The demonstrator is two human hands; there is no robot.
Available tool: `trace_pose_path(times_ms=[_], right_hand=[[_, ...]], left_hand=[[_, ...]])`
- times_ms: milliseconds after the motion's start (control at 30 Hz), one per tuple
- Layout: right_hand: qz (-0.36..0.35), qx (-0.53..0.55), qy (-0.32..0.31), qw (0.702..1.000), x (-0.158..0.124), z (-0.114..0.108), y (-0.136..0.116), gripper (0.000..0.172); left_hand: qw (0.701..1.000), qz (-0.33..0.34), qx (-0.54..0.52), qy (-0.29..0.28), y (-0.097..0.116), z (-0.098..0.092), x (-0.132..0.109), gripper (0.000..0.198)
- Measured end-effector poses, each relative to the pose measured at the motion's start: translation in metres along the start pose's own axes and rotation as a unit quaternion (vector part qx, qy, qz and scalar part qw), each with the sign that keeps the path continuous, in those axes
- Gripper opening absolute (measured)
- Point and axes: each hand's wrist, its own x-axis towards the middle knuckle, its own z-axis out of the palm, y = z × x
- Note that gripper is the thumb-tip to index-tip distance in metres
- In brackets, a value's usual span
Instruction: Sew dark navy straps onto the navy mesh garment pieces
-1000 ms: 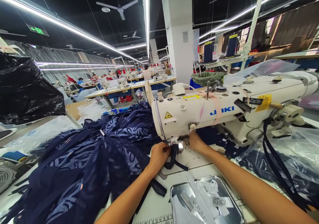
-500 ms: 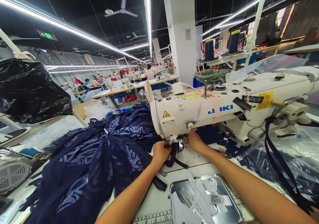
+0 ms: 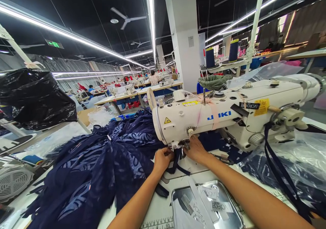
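A white sewing machine (image 3: 188, 117) stands across the middle of the view. My left hand (image 3: 162, 159) is just left of its needle area, fingers pinched on navy fabric (image 3: 175, 162). A strip of this fabric trails toward me over the machine bed. On the right of the needle area, my right hand (image 3: 196, 150) reaches in under the machine head, close to the thread tension spring (image 3: 185, 144). Its fingertips are mostly hidden there, so their grip does not show. A large heap of navy patterned garments (image 3: 102, 161) lies left of my left hand.
A metal tray (image 3: 174, 205) with white printed labels (image 3: 221, 207) sits between my forearms. Navy straps (image 3: 270, 161) hang from the machine at right, beside clear plastic bags (image 3: 308, 147). Navy thread cones (image 3: 210, 57) stand behind. A black plastic bag (image 3: 35, 100) hangs at left.
My right hand has moved a little left, nearer the needle area. My left hand stays by the needle with its fingers on the fabric. The camera view has shifted slightly.
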Motion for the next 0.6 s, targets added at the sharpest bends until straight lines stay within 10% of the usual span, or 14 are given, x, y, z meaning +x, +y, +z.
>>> trace_pose_path(times_ms=[400,600], right_hand=[[-0.051,-0.146,-0.104,0.982,-0.009,-0.032,-0.026,0.015],[-0.184,-0.181,-0.095,0.961,-0.080,-0.106,-0.028,0.017]], left_hand=[[0.997,0.068,-0.019,0.028,0.002,-0.013,0.003,0.016],[0.997,0.064,-0.040,0.013,-0.007,-0.014,0.016,0.016]])
